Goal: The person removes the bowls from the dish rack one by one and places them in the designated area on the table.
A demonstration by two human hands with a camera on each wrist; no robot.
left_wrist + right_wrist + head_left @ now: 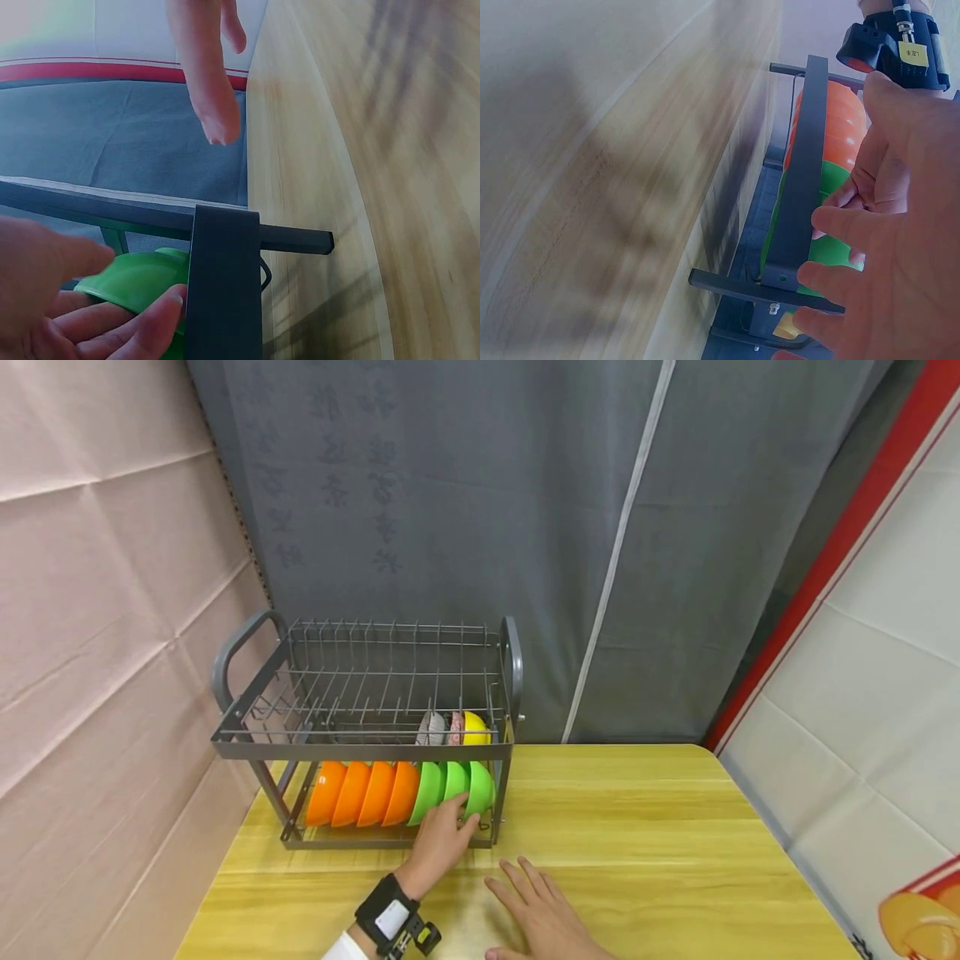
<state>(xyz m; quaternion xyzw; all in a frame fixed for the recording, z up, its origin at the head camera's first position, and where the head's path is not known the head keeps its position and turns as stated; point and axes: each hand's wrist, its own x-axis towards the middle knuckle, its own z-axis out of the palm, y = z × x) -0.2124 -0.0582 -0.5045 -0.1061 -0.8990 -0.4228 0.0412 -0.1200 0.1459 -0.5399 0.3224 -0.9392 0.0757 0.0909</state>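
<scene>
A row of orange bowls (351, 795) and green bowls (429, 789) stands on edge on the lower tier of a dark metal dish rack (360, 752). My left hand (441, 839) reaches in at the rack's front and holds the rightmost green bowl (481, 787) at its rim, thumb and fingers to either side. In the left wrist view, fingers partly cover that green bowl. My right hand (543, 914) hovers low over the table to the right, its fingers spread and holding nothing.
On the rack's upper tier, grey-patterned, pink and yellow dishes (475, 727) stand at the right front. The rack's front bar (223, 285) runs close by the left fingers. The wooden table (637, 835) extends right, with a grey curtain (465, 510) behind.
</scene>
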